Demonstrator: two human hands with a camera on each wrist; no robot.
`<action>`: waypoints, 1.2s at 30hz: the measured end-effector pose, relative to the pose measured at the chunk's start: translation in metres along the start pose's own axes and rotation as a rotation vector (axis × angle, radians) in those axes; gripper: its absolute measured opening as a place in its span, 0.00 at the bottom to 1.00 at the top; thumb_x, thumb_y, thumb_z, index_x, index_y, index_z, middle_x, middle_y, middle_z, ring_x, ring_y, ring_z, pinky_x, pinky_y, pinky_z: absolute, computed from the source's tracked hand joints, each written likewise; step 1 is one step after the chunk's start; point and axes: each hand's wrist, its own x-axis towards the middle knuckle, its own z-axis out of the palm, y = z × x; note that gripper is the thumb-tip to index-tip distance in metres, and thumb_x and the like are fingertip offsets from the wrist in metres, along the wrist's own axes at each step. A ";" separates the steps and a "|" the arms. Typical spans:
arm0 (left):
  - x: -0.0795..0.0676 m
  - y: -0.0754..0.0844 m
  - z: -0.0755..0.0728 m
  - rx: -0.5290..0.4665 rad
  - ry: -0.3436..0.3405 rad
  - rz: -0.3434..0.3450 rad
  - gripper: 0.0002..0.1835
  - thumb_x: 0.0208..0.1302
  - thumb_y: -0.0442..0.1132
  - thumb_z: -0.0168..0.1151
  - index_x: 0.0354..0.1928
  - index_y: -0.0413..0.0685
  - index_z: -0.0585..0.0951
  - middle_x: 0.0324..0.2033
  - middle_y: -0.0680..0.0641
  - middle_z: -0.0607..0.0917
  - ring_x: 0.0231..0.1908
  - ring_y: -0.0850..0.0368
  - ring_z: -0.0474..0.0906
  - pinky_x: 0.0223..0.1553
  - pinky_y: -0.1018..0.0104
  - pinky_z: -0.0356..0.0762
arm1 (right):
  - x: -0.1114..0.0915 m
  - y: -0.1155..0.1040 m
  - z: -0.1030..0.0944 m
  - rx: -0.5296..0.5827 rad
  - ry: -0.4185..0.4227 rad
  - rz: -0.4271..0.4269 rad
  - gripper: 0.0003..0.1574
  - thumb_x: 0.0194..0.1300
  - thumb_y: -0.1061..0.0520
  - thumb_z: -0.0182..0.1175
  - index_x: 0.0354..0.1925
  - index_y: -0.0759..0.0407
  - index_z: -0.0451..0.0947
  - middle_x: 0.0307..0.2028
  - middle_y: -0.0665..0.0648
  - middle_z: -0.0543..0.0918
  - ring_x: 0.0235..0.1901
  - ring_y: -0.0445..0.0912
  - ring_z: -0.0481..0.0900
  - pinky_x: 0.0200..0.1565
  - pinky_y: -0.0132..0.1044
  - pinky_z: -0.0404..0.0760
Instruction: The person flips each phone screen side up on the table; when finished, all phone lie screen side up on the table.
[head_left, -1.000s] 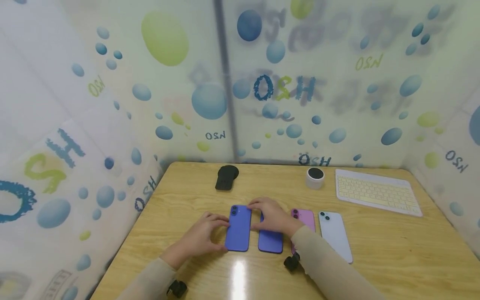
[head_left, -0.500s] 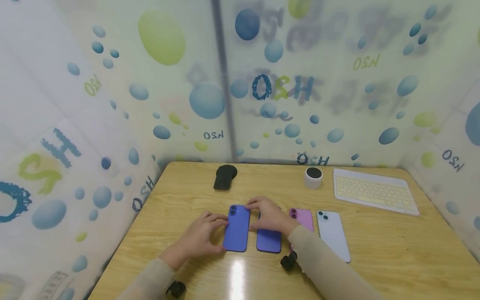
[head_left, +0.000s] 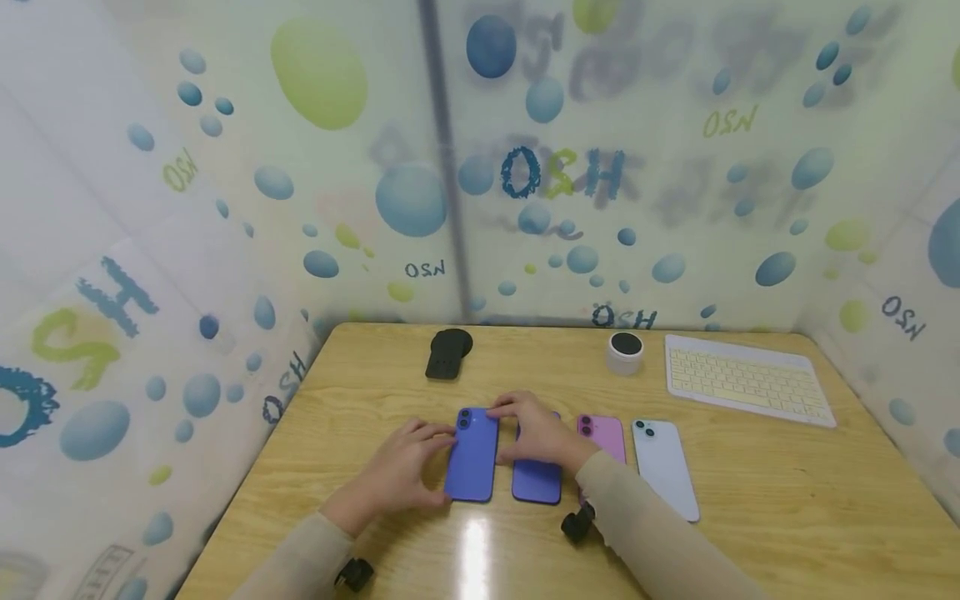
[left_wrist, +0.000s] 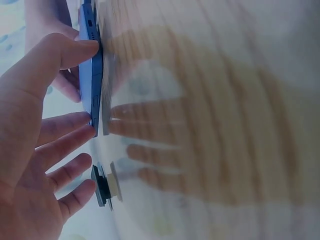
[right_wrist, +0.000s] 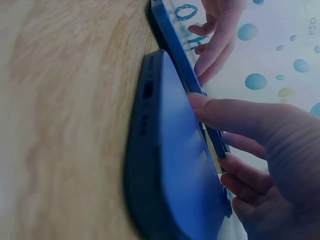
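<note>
Two hands were busy with a blue smartphone (head_left: 472, 462), which was at the left end of a row, two places to the left of the pink smartphone (head_left: 611, 437). The left hand (head_left: 401, 471) pinched its left side, thumb by the near corner and fingertips higher up, with the other fingers spread out. The right hand (head_left: 538, 433) pinched the other side, one fingertip by the far corner and the thumb lower down, and it hung over part of the other blue smartphone (head_left: 536, 483), just left of the pink smartphone. The job looked like making a neat line, and it seemed almost done: a pale blue smartphone (head_left: 666, 471) lay just right of the pink smartphone, so there were four in a row, with gaps between. What was left seemed small: the hands had not let go, and maybe a little straightening was needed. It was hard to tell if the held one lay quite flat. Its back was up, and its two camera lenses (head_left: 463, 423) were at the far end, so its top pointed away from the person. Its long way ran from near to far, almost side by side with the pink smartphone.
</note>
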 end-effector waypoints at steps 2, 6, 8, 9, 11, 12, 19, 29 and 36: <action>0.000 0.000 0.000 -0.001 -0.002 -0.005 0.46 0.41 0.63 0.80 0.63 0.48 0.82 0.66 0.53 0.81 0.60 0.55 0.72 0.63 0.53 0.74 | -0.001 0.000 -0.001 0.018 0.008 -0.001 0.44 0.51 0.46 0.81 0.66 0.50 0.81 0.68 0.56 0.74 0.72 0.57 0.65 0.72 0.58 0.66; -0.001 0.000 -0.001 -0.002 -0.005 -0.011 0.47 0.41 0.62 0.80 0.65 0.49 0.81 0.66 0.53 0.80 0.59 0.55 0.72 0.62 0.54 0.75 | -0.001 0.002 -0.001 0.031 0.034 -0.017 0.46 0.49 0.44 0.82 0.66 0.48 0.80 0.68 0.54 0.74 0.72 0.56 0.66 0.71 0.58 0.66; -0.002 -0.001 -0.002 -0.007 -0.006 -0.011 0.47 0.41 0.62 0.80 0.65 0.49 0.81 0.66 0.53 0.80 0.59 0.56 0.72 0.62 0.54 0.75 | 0.000 0.004 0.000 0.034 0.045 -0.032 0.46 0.49 0.42 0.83 0.66 0.48 0.81 0.67 0.53 0.75 0.72 0.56 0.67 0.71 0.58 0.67; -0.002 -0.001 -0.002 -0.012 -0.009 -0.012 0.47 0.42 0.62 0.80 0.65 0.49 0.81 0.67 0.53 0.80 0.58 0.56 0.72 0.61 0.55 0.75 | 0.000 0.004 0.000 0.037 0.049 -0.036 0.46 0.49 0.42 0.83 0.66 0.48 0.81 0.67 0.53 0.75 0.71 0.56 0.68 0.71 0.58 0.67; -0.003 -0.002 -0.001 -0.029 -0.016 -0.016 0.47 0.42 0.62 0.80 0.66 0.49 0.80 0.67 0.53 0.80 0.57 0.57 0.72 0.60 0.55 0.75 | 0.001 0.005 0.000 0.052 0.054 -0.044 0.47 0.48 0.41 0.83 0.66 0.48 0.81 0.67 0.53 0.75 0.71 0.56 0.68 0.71 0.58 0.67; -0.003 -0.002 -0.001 -0.043 -0.020 -0.019 0.47 0.42 0.62 0.80 0.66 0.49 0.80 0.67 0.53 0.80 0.57 0.57 0.71 0.60 0.55 0.75 | 0.001 0.005 0.000 0.060 0.057 -0.048 0.47 0.48 0.41 0.83 0.65 0.48 0.81 0.67 0.53 0.76 0.71 0.56 0.69 0.71 0.58 0.67; -0.004 -0.003 0.001 -0.177 -0.051 -0.063 0.47 0.43 0.60 0.81 0.68 0.53 0.79 0.68 0.53 0.78 0.58 0.57 0.70 0.63 0.51 0.73 | 0.002 0.004 -0.001 0.115 0.074 -0.055 0.50 0.48 0.38 0.82 0.67 0.47 0.79 0.69 0.54 0.75 0.72 0.56 0.69 0.71 0.58 0.67; -0.005 0.000 0.001 -0.347 -0.034 -0.103 0.48 0.43 0.57 0.84 0.69 0.55 0.77 0.65 0.54 0.81 0.56 0.57 0.70 0.61 0.49 0.75 | 0.003 -0.010 -0.001 0.174 0.106 -0.072 0.52 0.50 0.42 0.82 0.70 0.48 0.75 0.72 0.54 0.73 0.74 0.57 0.67 0.72 0.60 0.65; -0.007 0.000 0.001 -0.435 -0.035 -0.125 0.49 0.44 0.57 0.84 0.71 0.59 0.74 0.59 0.50 0.80 0.53 0.53 0.70 0.53 0.55 0.74 | 0.004 -0.018 -0.002 0.170 0.088 -0.085 0.54 0.50 0.41 0.82 0.72 0.49 0.74 0.74 0.56 0.71 0.75 0.59 0.65 0.72 0.63 0.64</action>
